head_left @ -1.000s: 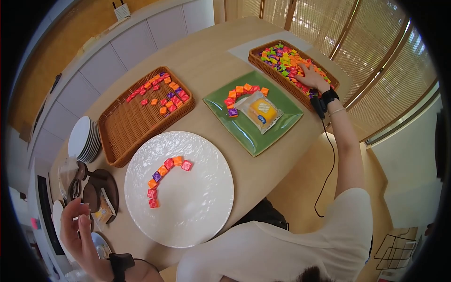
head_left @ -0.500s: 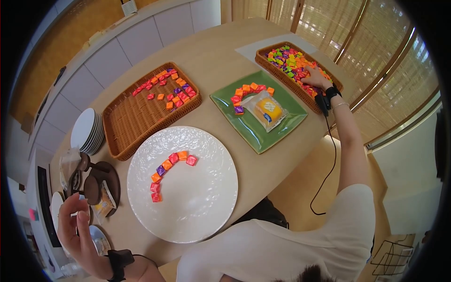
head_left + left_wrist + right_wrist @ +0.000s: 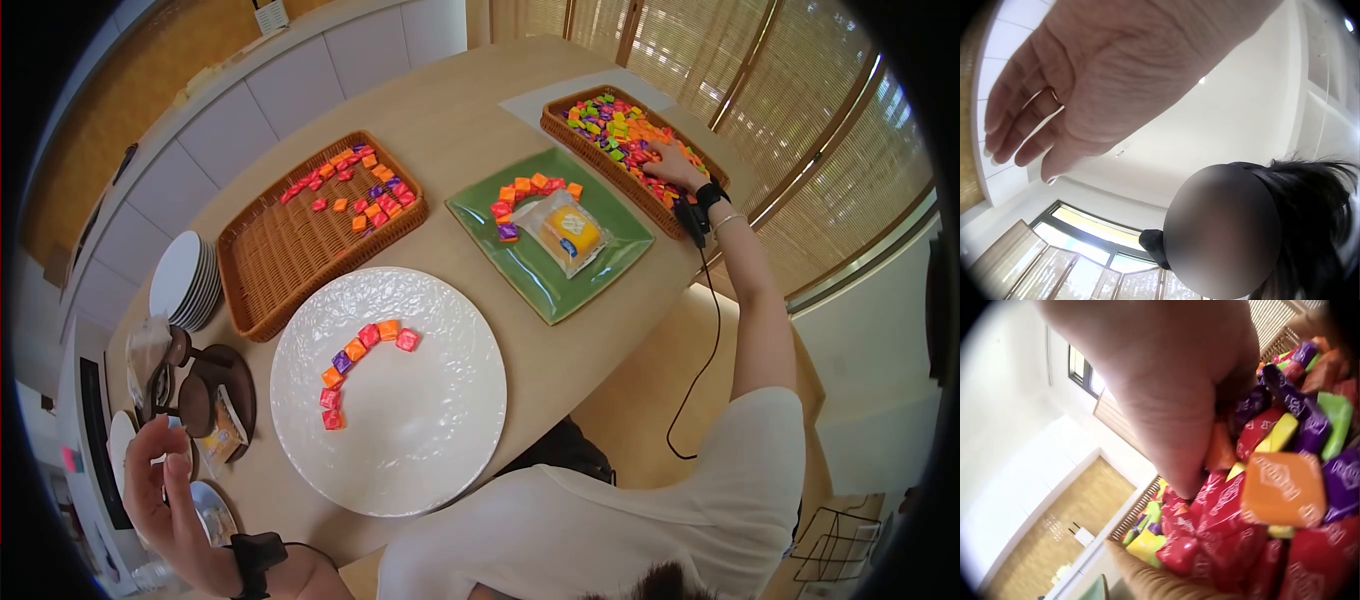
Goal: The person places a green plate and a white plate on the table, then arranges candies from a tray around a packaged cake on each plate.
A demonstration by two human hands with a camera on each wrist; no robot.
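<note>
My right hand (image 3: 677,166) reaches into the far-right wicker basket (image 3: 610,175) of wrapped candies, fingers among them. In the right wrist view, the thumb of that hand (image 3: 1166,394) touches the pile beside an orange candy (image 3: 1220,449); the other fingertips are hidden. Loosely bent and holding nothing, my left hand (image 3: 175,510) is raised at the lower left; its palm (image 3: 1116,81) shows in the left wrist view. On the large white plate (image 3: 420,430), several red, orange and purple candies (image 3: 355,350) form an arc. Another arc (image 3: 505,200) lies on the green plate (image 3: 550,290) around a wrapped cake (image 3: 572,235).
A second wicker basket (image 3: 265,260) holds scattered candies behind the white plate. Stacked small plates (image 3: 185,280) stand left of it. A brown stand (image 3: 235,385) and a wrapped snack (image 3: 225,430) are near my left hand. A black cable (image 3: 715,330) hangs from my right wrist.
The head view has shifted slightly, moving the table items to the right. My right hand's fingers look less spread over the candies. My left hand stays raised, and the candy arcs are unchanged.
</note>
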